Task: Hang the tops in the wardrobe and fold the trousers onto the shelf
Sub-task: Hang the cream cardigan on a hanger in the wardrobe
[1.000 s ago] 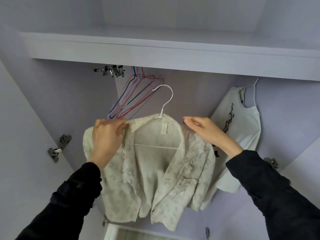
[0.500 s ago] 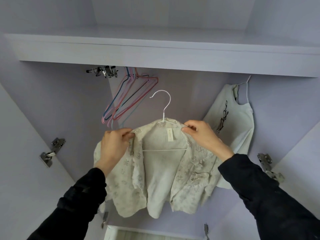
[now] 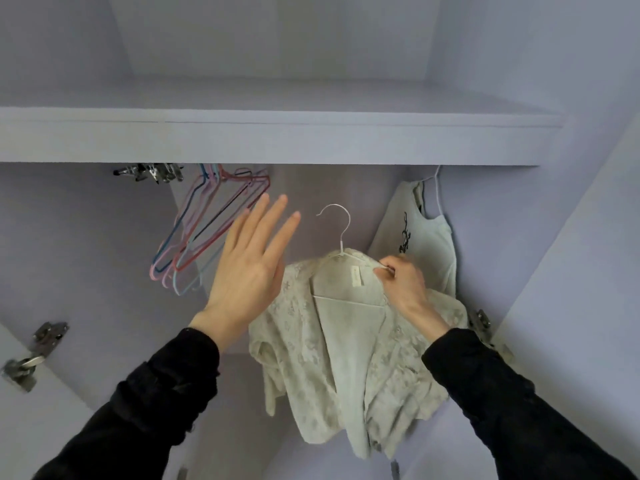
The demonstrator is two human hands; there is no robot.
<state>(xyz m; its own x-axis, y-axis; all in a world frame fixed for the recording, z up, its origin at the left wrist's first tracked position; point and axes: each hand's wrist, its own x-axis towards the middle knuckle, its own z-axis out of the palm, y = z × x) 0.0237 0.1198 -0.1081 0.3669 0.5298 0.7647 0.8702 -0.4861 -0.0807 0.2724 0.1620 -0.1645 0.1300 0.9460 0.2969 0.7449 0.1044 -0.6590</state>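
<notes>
Lace top [image 3: 349,358] on white hanger [image 3: 341,237], centre of wardrobe, below shelf [image 3: 277,140]. Right hand [image 3: 403,282] fingers pinch hanger shoulder through collar; fingertips partly buried in fabric. Left hand [image 3: 249,268] fingers straight, spread, holding nothing, covering top's left shoulder. Hanger hook free of rail; rail hidden behind shelf edge. Coloured hangers [image 3: 207,230] left, sleeveless top [image 3: 422,251] far right.

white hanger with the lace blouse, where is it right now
Head view, centre: the white hanger carries the lace blouse, held by the right hand, between coloured hangers and hung top.

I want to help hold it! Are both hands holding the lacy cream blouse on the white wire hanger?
No, only the right hand pinches the lacy cream blouse; the left hand is open beside it.
</notes>
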